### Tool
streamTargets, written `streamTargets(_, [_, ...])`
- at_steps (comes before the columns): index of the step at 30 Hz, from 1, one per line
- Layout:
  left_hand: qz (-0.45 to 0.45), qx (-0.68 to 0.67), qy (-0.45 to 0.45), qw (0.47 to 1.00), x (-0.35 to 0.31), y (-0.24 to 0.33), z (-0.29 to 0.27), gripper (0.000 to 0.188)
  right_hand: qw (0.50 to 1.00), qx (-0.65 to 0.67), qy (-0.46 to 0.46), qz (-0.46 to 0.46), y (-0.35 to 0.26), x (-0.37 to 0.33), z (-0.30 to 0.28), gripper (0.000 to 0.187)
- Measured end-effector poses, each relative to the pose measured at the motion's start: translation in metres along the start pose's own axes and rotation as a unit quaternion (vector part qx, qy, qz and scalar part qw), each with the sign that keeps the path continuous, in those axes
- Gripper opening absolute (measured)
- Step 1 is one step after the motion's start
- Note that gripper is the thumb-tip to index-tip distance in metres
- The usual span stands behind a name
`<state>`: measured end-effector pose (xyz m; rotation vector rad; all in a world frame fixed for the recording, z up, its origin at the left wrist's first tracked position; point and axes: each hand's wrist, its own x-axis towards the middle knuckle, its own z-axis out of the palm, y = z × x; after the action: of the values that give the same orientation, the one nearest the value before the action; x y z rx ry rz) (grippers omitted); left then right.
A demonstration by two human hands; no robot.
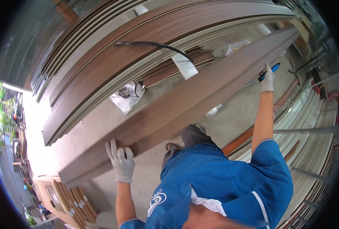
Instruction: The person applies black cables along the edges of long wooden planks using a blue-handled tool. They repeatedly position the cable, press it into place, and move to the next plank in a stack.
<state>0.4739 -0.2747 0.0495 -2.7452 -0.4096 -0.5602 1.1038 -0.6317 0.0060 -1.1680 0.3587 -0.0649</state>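
A long brown wood-look profile (177,100) runs diagonally in front of me, from the lower left to the upper right. My left hand (123,162), in a white glove, is at its near edge close to the left end. The fingers are apart, and some of them reach onto the brown face. My right hand (268,81), also gloved, is by the near edge towards the far right end. It is closed around a slim blue and black hand tool (275,68), whose exact kind I cannot make out.
Long brown profiles (154,28) lie stacked beyond, with a black strap (150,44) across them. A white bag (127,97) and a white block (184,65) are between. Pale lengths (310,141) fill the right side; brown panels (68,198) stand lower left.
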Motion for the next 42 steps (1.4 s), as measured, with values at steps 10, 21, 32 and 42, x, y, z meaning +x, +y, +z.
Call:
streamTargets(10, [-0.072,0.01,-0.024,0.997,0.095,0.006,0.019,0.028,0.993,-0.068,-0.098,-0.009,-0.01,0.037,0.015,0.02])
streamTargets(21, [0.068,0.019,0.15,0.986,0.328,0.09,0.005,0.025,0.976,-0.127,-0.175,-0.023,-0.037,-0.002,-0.032,0.031])
streamTargets(32, [-0.109,0.014,0.27,0.957,0.358,-0.043,-0.042,0.01,0.941,-0.184,-0.265,-0.1,-0.063,-0.096,-0.011,0.023])
streamTargets(42, [-0.067,-0.504,0.286,0.812,0.306,-0.09,-0.128,0.016,0.763,-0.164,-0.494,-0.383,-0.033,-0.28,0.207,0.044])
